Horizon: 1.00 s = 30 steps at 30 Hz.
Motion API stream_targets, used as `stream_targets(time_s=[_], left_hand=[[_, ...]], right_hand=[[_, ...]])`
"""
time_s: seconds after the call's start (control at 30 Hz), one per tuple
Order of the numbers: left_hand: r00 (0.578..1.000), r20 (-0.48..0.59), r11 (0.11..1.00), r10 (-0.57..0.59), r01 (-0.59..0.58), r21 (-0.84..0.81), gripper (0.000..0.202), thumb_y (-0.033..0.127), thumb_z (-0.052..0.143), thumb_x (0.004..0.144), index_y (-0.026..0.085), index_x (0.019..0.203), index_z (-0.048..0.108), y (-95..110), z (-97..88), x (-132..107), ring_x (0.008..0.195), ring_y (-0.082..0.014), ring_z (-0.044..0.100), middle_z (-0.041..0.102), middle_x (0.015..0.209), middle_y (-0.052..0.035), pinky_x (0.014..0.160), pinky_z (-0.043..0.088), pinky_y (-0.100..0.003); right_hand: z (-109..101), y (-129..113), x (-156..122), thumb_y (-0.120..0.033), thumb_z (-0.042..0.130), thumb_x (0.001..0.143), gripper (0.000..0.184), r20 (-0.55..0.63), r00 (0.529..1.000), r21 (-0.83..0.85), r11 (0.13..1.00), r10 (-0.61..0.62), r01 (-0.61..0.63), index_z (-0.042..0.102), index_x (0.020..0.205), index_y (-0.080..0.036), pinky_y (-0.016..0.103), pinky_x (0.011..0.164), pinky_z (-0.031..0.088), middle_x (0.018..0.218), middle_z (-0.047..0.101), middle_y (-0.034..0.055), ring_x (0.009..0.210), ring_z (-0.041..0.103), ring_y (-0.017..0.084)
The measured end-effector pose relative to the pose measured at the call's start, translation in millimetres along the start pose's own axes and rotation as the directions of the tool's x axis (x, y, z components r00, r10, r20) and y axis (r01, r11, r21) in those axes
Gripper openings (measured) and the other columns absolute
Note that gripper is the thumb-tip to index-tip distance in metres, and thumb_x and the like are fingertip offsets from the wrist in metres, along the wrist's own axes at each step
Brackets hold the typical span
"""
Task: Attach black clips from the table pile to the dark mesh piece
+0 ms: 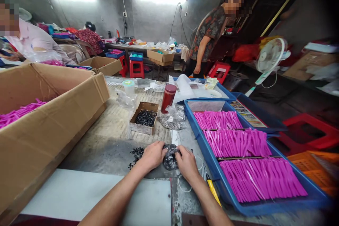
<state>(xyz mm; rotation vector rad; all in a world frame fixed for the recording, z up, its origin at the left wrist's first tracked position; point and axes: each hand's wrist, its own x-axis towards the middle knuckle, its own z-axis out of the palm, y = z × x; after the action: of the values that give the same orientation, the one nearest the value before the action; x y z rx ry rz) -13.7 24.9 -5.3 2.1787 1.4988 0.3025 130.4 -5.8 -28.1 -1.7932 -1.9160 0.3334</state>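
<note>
My left hand (pixel 153 156) and my right hand (pixel 186 164) close on opposite sides of a clear plastic bag (pixel 170 159) with dark contents. The bag rests low over the worktable, its mouth bunched between the hands. A loose pile of small black parts (pixel 136 156) lies just left of my left hand. Beyond the hands stands a small cardboard box (pixel 141 129) holding many black screw-like pieces (pixel 146 118). Right of that box is a clear bag of small metal pieces (pixel 173 119). My fingertips are partly hidden by the bag.
At right stands a blue tray (pixel 201 137) with rows of magenta strips (pixel 261 180); a yellow-handled tool (pixel 213 192) lies beside it. A large carton (pixel 53 123) flanks the left. A dark red cup (pixel 168 98) stands farther back. One person (pixel 209 39) stands beyond; others sit behind.
</note>
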Motion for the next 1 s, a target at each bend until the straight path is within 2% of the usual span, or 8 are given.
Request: stream_targets(time_s=[0.17,0.23,0.33,0.4,0.6,0.7,0.83,1.0], left_hand=[[1.0,-0.013,0.998,0.021,-0.021,-0.066,0.018,0.011,0.04,0.072,0.016,0.075,0.058,1.7,1.7,0.8,0.07,-0.0155,0.055,0.061,0.07,-0.0037,0.062,0.038,-0.023],[0.998,-0.053,0.998,0.041,-0.043,-0.05,0.02,0.012,0.038,0.074,0.016,0.077,0.057,6.0,-2.6,-4.7,0.072,-0.0153,0.054,0.06,0.072,-0.0041,0.064,0.038,-0.023],[0.981,-0.137,0.99,0.136,-0.14,-0.015,0.02,0.015,0.036,0.076,0.018,0.079,0.056,12.5,-8.7,-13.3,0.072,-0.015,0.052,0.057,0.075,-0.0043,0.064,0.037,-0.023],[0.971,-0.165,0.984,0.17,-0.177,-0.026,0.018,0.015,0.038,0.076,0.017,0.076,0.056,13.4,-9.8,-15.3,0.068,-0.0141,0.052,0.057,0.072,-0.0034,0.062,0.038,-0.022],[0.973,-0.169,0.976,0.16,-0.181,-0.12,0.017,0.011,0.039,0.073,0.017,0.072,0.055,2.9,-3.6,-4.5,0.066,-0.0138,0.052,0.057,0.068,-0.0016,0.061,0.039,-0.022],[0.974,-0.191,0.979,0.124,-0.152,-0.138,0.016,0.012,0.04,0.072,0.017,0.079,0.054,-0.7,-2.2,-2.1,0.071,-0.0152,0.053,0.058,0.074,-0.0029,0.065,0.04,-0.025],[0.962,-0.243,0.976,0.127,-0.165,-0.145,0.02,0.017,0.039,0.075,0.018,0.091,0.05,1.7,-3.6,-10.8,0.078,-0.0161,0.052,0.056,0.084,-0.0043,0.07,0.04,-0.027],[0.97,-0.186,0.977,0.156,-0.179,-0.115,0.021,0.023,0.044,0.073,0.02,0.093,0.05,7.5,-3.2,-21.3,0.078,-0.0161,0.051,0.055,0.084,-0.0031,0.07,0.04,-0.026]], right_hand=[[4.9,3.9,-9.5,-0.013,0.033,0.071,0.018,-0.118,0.993,0.159,0.986,-0.028,0.047,0.05,0.075,-0.016,0.026,0.063,0.038,0.071,0.058,0.0061,0.07,0.053,0.018],[5.3,4.7,-12.0,-0.014,0.033,0.071,0.018,-0.167,0.985,0.186,0.98,-0.04,0.071,0.05,0.076,-0.016,0.027,0.066,0.038,0.073,0.058,0.0065,0.072,0.053,0.018],[2.8,5.0,-13.5,-0.014,0.034,0.071,0.018,-0.198,0.98,0.21,0.975,-0.033,0.075,0.05,0.077,-0.016,0.027,0.066,0.038,0.073,0.058,0.0059,0.072,0.053,0.018],[0.1,4.3,-13.2,-0.015,0.034,0.071,0.017,-0.193,0.981,0.22,0.975,0.0,0.044,0.05,0.077,-0.017,0.026,0.063,0.039,0.071,0.058,0.005,0.069,0.053,0.017],[-6.0,0.5,-8.5,-0.014,0.036,0.069,0.018,-0.133,0.991,0.182,0.983,0.033,-0.009,0.053,0.075,-0.016,0.024,0.06,0.039,0.069,0.06,0.0043,0.067,0.055,0.017],[-8.2,-0.8,-4.8,-0.015,0.038,0.069,0.019,-0.093,0.995,0.154,0.988,0.03,-0.015,0.054,0.078,-0.017,0.024,0.06,0.039,0.069,0.061,0.004,0.067,0.056,0.017],[-12.1,-1.4,-0.8,-0.017,0.041,0.069,0.021,-0.045,0.999,0.161,0.987,0.019,-0.012,0.054,0.085,-0.016,0.025,0.063,0.04,0.076,0.062,0.0045,0.073,0.056,0.017],[-19.5,-2.0,-1.9,-0.017,0.045,0.068,0.031,-0.049,0.999,0.143,0.99,-0.012,0.019,0.051,0.098,-0.014,0.027,0.066,0.041,0.086,0.059,0.007,0.077,0.054,0.018]])
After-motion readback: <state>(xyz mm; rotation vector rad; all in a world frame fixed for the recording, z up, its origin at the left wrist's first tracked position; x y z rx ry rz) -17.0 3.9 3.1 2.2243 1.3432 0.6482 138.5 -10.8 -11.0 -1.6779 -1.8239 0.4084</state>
